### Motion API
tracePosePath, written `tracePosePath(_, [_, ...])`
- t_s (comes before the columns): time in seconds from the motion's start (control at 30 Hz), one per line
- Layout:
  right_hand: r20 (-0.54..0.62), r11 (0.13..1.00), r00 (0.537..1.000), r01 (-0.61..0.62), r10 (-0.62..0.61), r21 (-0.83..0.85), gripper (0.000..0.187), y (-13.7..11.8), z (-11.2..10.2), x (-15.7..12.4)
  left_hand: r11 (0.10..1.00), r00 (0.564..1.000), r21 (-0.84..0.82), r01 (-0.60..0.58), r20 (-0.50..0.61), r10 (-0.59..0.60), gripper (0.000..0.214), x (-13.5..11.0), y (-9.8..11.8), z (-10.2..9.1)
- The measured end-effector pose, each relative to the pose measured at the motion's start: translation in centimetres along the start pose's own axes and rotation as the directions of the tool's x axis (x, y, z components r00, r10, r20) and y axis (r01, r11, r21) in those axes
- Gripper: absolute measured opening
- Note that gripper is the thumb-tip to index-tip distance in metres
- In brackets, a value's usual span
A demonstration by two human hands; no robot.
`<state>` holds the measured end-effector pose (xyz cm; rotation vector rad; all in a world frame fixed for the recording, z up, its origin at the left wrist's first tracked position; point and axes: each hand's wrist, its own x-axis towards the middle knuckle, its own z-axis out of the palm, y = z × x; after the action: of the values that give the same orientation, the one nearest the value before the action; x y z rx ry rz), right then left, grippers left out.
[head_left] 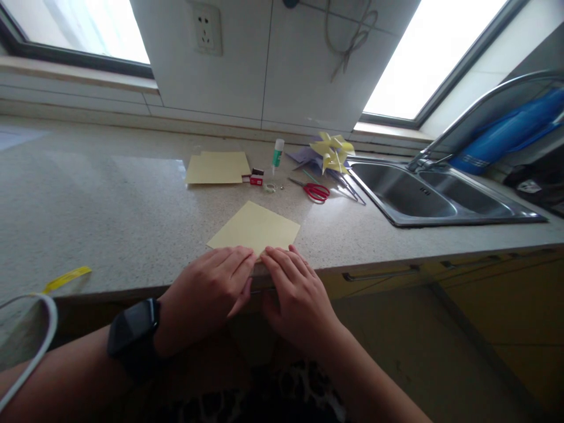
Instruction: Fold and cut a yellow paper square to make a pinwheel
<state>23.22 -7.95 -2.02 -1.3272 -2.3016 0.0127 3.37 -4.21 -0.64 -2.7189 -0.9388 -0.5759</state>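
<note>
A pale yellow paper sheet (254, 229) lies on the speckled countertop (110, 205) near its front edge, turned like a diamond. My left hand (207, 291) lies flat with its fingers stretched over the sheet's near corner. My right hand (294, 291) lies beside it, fingers also out flat on the same near edge. The fingertips of both hands almost meet. A black watch (134, 332) is on my left wrist. The paper's near corner is hidden under my fingers.
Farther back lie a stack of yellow sheets (217, 167), a small red box (257, 177), a glue stick (277, 154), red scissors (315, 191) and a yellow paper pinwheel (332, 153). A steel sink (432, 197) with a tap is on the right. A yellow strip (66, 278) lies at the left.
</note>
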Motion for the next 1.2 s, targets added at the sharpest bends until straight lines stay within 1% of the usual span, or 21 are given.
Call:
tracePosePath(0.13, [-0.044, 1.0, 0.999, 0.005, -0.005, -0.009, 0.049, 0.0, 0.1, 0.3, 1.0, 1.0, -0.016, 0.005, 0.018, -0.005, 0.035, 0.1, -0.2, -0.1])
tracePosePath(0.3, [-0.124, 0.999, 0.992, 0.02, -0.024, -0.034, 0.033, -0.1, 0.5, 0.3, 0.999, 1.0, -0.048, 0.007, 0.023, -0.006, 0.034, 0.1, -0.4, -0.4])
tracePosePath(0.37, [-0.153, 0.999, 0.988, 0.024, -0.03, -0.038, 0.029, -0.1, 0.7, 0.1, 0.999, 0.999, -0.049, 0.014, 0.041, -0.012, 0.034, 0.1, -0.4, -0.5])
tracePosePath(0.63, [-0.226, 0.998, 0.973, 0.044, -0.053, -0.047, 0.014, 0.2, 1.2, -0.1, 0.999, 0.998, -0.049, 0.019, 0.059, -0.016, 0.034, 0.3, -0.4, -0.6])
tracePosePath(0.8, [-0.214, 0.998, 0.976, 0.038, -0.047, -0.046, 0.011, 0.1, 0.9, 0.1, 0.999, 0.998, -0.035, 0.0, 0.064, 0.002, 0.043, 0.2, -0.7, -0.3])
tracePosePath(0.97, [-0.224, 0.996, 0.973, 0.034, -0.051, -0.082, 0.023, 0.0, 0.7, 0.0, 0.999, 0.995, -0.044, 0.006, 0.097, -0.002, 0.045, 0.0, -0.8, -0.3])
tracePosePath(1.1, [-0.225, 0.997, 0.974, 0.015, -0.033, -0.081, 0.015, -0.1, 0.7, 0.0, 0.999, 0.996, -0.039, 0.008, 0.088, -0.005, 0.045, 0.1, -0.7, -0.3])
tracePosePath(1.2, [-0.232, 0.997, 0.972, 0.027, -0.042, -0.067, 0.013, -0.1, 0.7, -0.1, 0.999, 0.997, -0.041, 0.008, 0.083, -0.004, 0.045, 0.3, -0.7, -0.3])
